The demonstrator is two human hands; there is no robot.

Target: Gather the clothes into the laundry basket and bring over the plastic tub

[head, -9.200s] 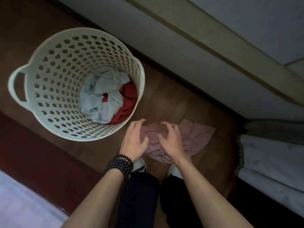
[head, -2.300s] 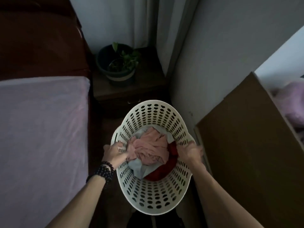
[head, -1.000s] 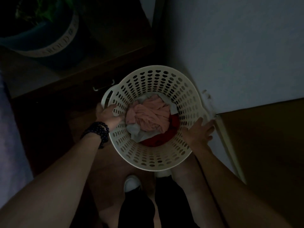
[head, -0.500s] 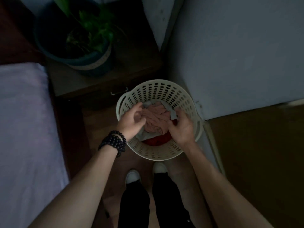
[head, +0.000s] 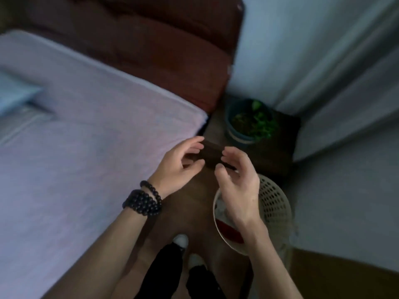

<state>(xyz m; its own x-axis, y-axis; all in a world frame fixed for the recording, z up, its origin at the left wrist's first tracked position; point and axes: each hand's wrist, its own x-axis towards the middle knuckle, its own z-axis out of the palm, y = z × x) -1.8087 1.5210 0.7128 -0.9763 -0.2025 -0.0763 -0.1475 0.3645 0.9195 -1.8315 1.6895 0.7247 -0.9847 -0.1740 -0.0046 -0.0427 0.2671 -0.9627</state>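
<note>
The white perforated laundry basket (head: 273, 203) stands on the wooden floor at the lower right, by the wall. A strip of red cloth (head: 230, 233) and a bit of pale cloth show inside it; my right forearm covers most of its contents. My left hand (head: 180, 166), with black bead bracelets at the wrist, is raised above the floor left of the basket, empty, fingers apart. My right hand (head: 238, 182) hovers over the basket's left rim, also empty and open. No plastic tub is in view.
A bed with a lilac sheet (head: 82, 152) and dark red headboard (head: 164, 46) fills the left. A dark nightstand (head: 269, 152) with a potted plant (head: 250, 121) stands behind the basket. Curtains hang at the right; a brown panel (head: 345, 275) lies at the lower right.
Both hands have come up out of the basket and let go of the clothes. The view has swung left toward the bed, so the basket now sits lower right.
</note>
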